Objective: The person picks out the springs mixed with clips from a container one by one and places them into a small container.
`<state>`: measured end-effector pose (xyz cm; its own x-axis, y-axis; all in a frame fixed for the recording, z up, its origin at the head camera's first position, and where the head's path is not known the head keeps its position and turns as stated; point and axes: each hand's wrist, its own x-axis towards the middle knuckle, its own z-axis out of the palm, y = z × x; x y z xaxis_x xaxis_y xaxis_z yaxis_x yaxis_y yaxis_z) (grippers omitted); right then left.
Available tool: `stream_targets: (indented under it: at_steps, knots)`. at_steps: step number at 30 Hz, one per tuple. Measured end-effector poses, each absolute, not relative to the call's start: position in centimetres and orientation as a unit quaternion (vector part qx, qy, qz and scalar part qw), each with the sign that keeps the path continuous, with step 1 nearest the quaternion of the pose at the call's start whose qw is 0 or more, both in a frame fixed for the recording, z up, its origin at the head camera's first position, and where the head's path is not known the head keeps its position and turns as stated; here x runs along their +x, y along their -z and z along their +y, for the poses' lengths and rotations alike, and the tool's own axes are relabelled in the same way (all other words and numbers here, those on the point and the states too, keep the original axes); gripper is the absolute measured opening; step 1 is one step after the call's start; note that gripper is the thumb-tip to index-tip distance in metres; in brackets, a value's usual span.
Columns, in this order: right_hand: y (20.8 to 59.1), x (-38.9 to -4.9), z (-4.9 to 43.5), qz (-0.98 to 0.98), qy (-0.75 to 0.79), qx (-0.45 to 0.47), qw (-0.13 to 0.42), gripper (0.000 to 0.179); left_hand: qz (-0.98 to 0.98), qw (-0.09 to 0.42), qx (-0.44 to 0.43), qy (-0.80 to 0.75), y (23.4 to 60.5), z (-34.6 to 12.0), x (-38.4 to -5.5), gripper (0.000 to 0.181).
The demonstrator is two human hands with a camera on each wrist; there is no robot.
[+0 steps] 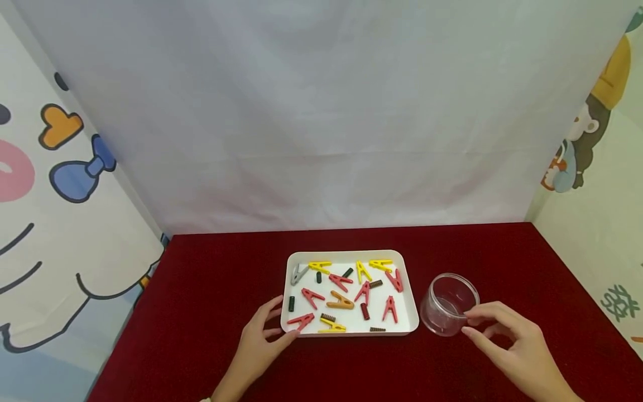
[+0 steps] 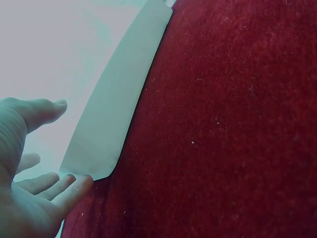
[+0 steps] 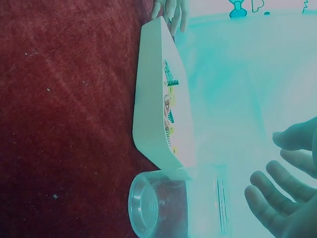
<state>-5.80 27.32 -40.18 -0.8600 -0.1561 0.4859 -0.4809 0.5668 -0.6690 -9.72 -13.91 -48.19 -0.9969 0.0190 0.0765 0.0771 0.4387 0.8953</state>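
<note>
A white rectangular tray [image 1: 351,334] holds red clips [image 1: 312,297], yellow clips [image 1: 332,326], an orange clip [image 1: 340,300], a grey clip [image 1: 298,274] and short coil springs in black, brown and red. At its front left corner is my left hand [image 1: 261,340], thumb apart from the fingers, fingertips right at the tray's side. Right of the tray stands a clear, open-topped round jar [image 1: 442,324]. Close to its rim hovers my right hand [image 1: 512,340], thumb and fingers spread apart around nothing. In the right wrist view, a gap shows between these fingertips and the jar [image 3: 158,203].
A dark red cloth [image 1: 211,290] covers the table. Behind it hangs a pale curtain [image 1: 341,123]. Cartoon-printed panels flank the table on the left [image 1: 65,234] and right [image 1: 593,240].
</note>
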Motion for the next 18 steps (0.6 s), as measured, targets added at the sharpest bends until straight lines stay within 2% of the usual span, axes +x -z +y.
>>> stream_targets:
  at_steps: [7,18]
  knots:
    - [40.3,-6.4,26.6,-0.868,-0.423,0.194,0.176,0.035,-0.847,0.021,-0.027,0.530,48.4,-13.7,-10.0,0.077]
    - [40.6,-7.4,25.6,-0.846,-0.432,0.246,0.190,0.043,-0.834,-0.014,-0.018,0.551,48.6,-13.7,-10.3,0.076]
